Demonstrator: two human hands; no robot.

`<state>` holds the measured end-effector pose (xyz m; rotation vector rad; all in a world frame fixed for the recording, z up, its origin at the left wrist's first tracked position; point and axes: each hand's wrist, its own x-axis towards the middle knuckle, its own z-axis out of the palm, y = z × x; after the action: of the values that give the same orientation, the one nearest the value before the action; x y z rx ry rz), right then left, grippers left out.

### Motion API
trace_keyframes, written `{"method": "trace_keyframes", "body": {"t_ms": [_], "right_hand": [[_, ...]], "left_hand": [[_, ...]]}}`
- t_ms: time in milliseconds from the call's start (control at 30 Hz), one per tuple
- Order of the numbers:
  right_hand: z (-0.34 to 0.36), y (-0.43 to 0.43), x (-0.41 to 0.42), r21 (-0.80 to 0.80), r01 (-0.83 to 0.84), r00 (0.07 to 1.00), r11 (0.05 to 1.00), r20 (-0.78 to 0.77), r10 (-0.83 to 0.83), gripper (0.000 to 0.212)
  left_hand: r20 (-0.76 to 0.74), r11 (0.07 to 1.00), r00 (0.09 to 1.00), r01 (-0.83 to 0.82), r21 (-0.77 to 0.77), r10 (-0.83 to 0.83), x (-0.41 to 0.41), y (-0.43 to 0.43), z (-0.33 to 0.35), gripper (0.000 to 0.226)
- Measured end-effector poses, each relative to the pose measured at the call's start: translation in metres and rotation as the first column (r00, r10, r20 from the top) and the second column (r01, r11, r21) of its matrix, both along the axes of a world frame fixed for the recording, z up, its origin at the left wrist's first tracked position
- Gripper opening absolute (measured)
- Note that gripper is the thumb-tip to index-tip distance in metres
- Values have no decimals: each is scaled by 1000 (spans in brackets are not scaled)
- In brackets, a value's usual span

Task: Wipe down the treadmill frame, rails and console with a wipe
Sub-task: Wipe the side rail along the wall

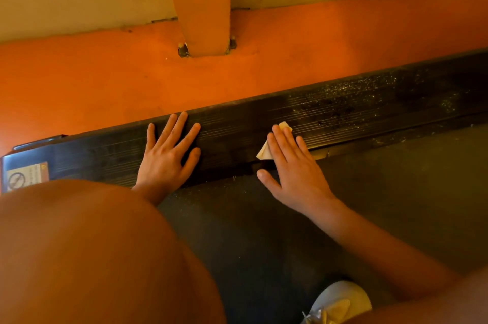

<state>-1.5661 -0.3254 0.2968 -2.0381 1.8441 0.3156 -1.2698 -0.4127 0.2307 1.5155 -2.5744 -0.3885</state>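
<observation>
A black ribbed treadmill side rail (232,130) runs from lower left to upper right. My left hand (169,154) lies flat on it with fingers spread and straight. My right hand (293,167) presses a small pale folded wipe (265,150) onto the rail with straight fingers; most of the wipe is hidden under the palm and fingers. To the right of the wipe the rail (369,96) is speckled with dust. The dark treadmill belt (264,231) lies below the rail.
An orange floor (105,78) and an orange post (203,4) bolted to it lie beyond the rail. A warning sticker (26,175) marks the rail's left end. My knee (92,252) fills the lower left; a white shoe (340,302) rests on the belt.
</observation>
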Motion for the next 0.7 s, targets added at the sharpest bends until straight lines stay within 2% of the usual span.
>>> {"method": "trace_keyframes", "body": {"t_ms": [67,267,467,700], "right_hand": [[-1,1,1,4,-15,1000,1000,-5,15,83],[-8,-66,-17,-56,-4,999,998,-40,2,80],[-6,11,2,-24,31,999,999,-8,-31,83],[-8,-66,-13,-52,-22,999,998,-43,20,78]], "left_hand": [[-11,1000,1000,2,-3,-2,-1,0,0,57],[11,1000,1000,7,22,-8,1,-1,1,58],[8,999,1000,2,34,-2,-2,0,5,58],[44,998,999,23,60,-25,0,0,5,58]]}}
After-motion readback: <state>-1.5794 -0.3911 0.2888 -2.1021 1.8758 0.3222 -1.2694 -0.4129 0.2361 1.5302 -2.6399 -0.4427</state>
